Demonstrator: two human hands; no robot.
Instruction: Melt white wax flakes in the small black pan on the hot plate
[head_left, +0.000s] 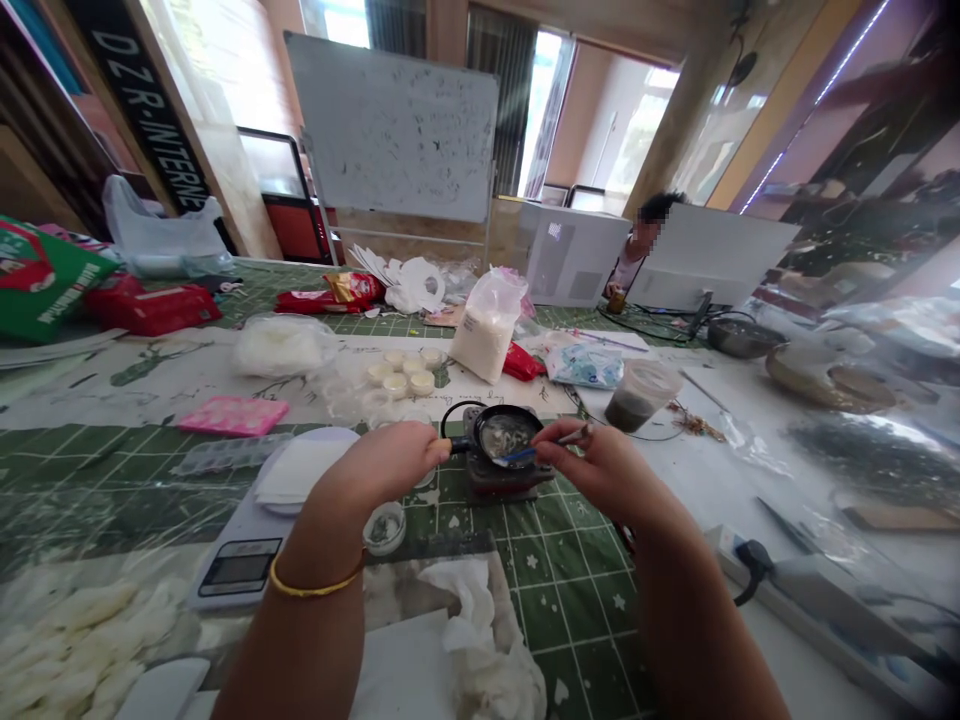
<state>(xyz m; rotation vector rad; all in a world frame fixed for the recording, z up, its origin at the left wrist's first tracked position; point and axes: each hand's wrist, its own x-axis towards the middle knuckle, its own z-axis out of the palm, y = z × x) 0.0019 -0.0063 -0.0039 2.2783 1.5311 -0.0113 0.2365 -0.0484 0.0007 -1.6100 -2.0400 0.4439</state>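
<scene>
Room: a whiteboard (394, 125) is seen standing behind a long table (570, 580), which is covered by a green grid mat; a person (637, 250) is seated at the far end.
Pan: a small black pan (508, 435) is set on a little dark heater (501, 480) at the middle of the table; pale matter is seen inside it.
Left hand: the left hand (397, 462) is closed round the pan's handle; a gold bangle (311, 588) is worn on the wrist.
Right hand: the right hand (600, 465) is pinched on a thin stick (551, 443), whose blue tip is dipped into the pan.
Behind the pan: small white cups (405, 372) and a bag of white grains (487, 325) are placed.
Right of the pan: a plastic cup (641, 393) with dark contents is set nearby.
Near side: a scale (240, 565), a small jar (385, 527) and crumpled tissue (480, 620) are laid out.
</scene>
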